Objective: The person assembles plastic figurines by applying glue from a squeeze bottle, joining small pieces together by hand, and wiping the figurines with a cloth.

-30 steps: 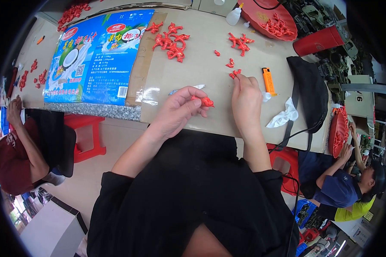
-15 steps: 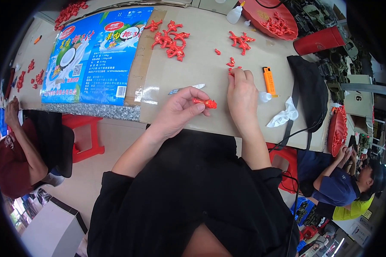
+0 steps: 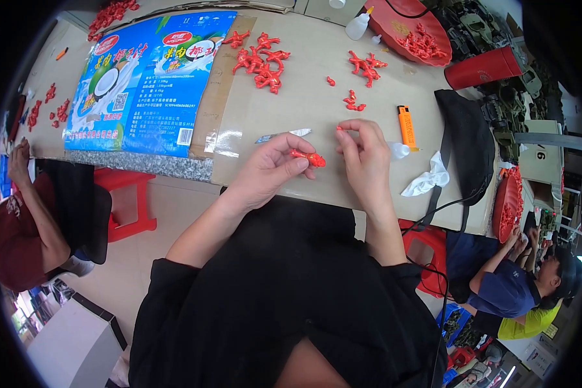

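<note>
Between the thumb and fingers of my left hand [image 3: 271, 167] is a small red plastic figure [image 3: 310, 158], held near the table's front edge. My right hand [image 3: 366, 155] pinches a tiny red piece [image 3: 339, 129] at its fingertips, a short way to the right of the figure. Just beyond that hand lie several small red parts [image 3: 352, 101], with a single red bit [image 3: 330, 81] farther off. A larger red figure [image 3: 366, 67] rests behind them. To the left is a pile of red figures [image 3: 260, 61]. Under my left fingers a silvery, narrow item [image 3: 284, 136] partly shows.
Right of my hands lie an orange cutter [image 3: 407, 128], a small white bottle [image 3: 399, 150], a crumpled tissue [image 3: 428, 176] and a black bag [image 3: 469, 142]. Farther back are a glue bottle [image 3: 358, 24], a red tray [image 3: 433, 55] and a red tumbler [image 3: 484, 64]. Co-workers sit at both sides.
My right hand has drawn back from the loose red parts toward me, with a tiny red piece now in its fingertips. My left hand keeps the red figure in about the same place.
</note>
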### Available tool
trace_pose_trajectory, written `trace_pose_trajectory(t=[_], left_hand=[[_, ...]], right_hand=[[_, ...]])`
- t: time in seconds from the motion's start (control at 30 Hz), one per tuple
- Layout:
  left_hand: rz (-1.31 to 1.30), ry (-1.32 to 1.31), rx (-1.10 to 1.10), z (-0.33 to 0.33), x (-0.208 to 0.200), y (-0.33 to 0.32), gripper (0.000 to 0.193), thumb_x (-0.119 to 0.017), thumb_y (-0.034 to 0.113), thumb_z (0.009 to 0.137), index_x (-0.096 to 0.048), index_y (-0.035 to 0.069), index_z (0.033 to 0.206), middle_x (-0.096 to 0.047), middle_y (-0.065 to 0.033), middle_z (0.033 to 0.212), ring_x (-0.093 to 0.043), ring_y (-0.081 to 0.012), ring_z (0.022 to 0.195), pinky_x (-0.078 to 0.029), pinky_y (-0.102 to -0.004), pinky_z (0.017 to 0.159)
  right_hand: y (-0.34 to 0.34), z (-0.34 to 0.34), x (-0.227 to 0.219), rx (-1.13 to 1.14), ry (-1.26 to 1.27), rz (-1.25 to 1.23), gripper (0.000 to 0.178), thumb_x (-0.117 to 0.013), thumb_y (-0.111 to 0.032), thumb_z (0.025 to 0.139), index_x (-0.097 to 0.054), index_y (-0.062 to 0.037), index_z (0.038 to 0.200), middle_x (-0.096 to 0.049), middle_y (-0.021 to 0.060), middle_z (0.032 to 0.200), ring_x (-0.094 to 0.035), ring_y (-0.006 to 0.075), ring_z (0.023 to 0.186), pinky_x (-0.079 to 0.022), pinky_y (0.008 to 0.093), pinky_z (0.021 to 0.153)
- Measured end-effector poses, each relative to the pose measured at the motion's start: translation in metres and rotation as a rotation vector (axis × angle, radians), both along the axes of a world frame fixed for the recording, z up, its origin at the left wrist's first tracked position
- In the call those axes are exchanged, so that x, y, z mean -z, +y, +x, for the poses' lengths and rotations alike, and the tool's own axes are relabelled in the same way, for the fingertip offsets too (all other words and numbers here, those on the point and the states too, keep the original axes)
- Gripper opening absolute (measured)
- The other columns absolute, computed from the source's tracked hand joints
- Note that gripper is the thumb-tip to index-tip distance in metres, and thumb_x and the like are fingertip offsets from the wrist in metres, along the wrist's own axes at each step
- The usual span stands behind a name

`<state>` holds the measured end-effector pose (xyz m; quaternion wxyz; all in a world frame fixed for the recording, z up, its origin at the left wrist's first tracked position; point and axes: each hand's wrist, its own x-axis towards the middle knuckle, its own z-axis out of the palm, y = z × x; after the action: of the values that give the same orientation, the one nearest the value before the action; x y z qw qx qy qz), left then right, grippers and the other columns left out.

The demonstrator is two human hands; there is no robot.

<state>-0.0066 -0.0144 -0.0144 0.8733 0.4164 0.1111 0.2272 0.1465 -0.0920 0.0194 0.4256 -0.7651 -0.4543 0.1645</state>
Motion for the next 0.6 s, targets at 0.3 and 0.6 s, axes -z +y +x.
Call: trace_pose_trajectory(t=[0.3, 0.6], left_hand=[[0.087, 0.074, 0.029, 0.0, -0.003, -0.003, 0.018, -0.05, 0.008, 0.085, -0.05, 0.0, 0.101, -0.055, -0.006, 0.091, -0.052, -0.0106, 0.076, -0.043, -0.0233, 0.073], [0.195, 0.143, 0.057, 0.001, -0.008, -0.008, 0.017, -0.047, 0.006, 0.086, -0.047, -0.001, 0.101, -0.054, -0.0068, 0.089, -0.052, -0.0104, 0.078, -0.044, -0.0234, 0.071]], right_hand=[[-0.032, 0.0, 0.01, -0.143, 1.011, 0.27, 0.015, -0.055, -0.002, 0.081, -0.054, 0.0038, 0.094, -0.06, 0.0077, 0.076, -0.058, 0.0104, 0.064, -0.049, 0.0226, 0.06], [-0.038, -0.004, 0.004, -0.126, 0.946, 0.206, 0.011, -0.058, 0.0, 0.078, -0.056, 0.0043, 0.087, -0.06, 0.0083, 0.074, -0.057, 0.0096, 0.061, -0.048, 0.0197, 0.056]])
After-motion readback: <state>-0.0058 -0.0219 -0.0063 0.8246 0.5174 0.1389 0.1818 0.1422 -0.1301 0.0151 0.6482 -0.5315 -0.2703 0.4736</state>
